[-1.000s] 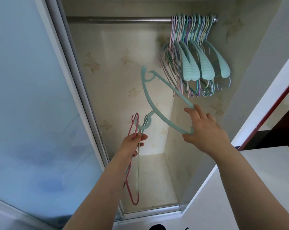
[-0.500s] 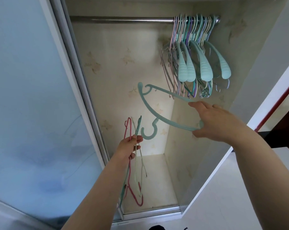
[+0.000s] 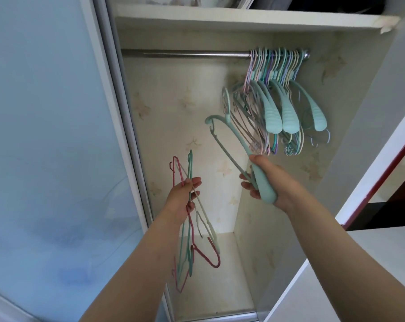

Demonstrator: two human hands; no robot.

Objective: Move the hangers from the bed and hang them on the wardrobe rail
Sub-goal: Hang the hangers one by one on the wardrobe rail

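Hangers: teal broad-shouldered hanger [image 3: 238, 145] grasped by right hand [image 3: 266, 182]; thin wire hangers [image 3: 190, 228] bunched, clenched in left hand [image 3: 180, 201]; rail [image 3: 185, 53] at 12 o'clock.

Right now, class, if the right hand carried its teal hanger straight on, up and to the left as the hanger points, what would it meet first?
Probably the hangers on the rail: the teal hanger in the right hand already overlaps their lower left edge in the picture. Depth is unclear, so it may pass in front of them.
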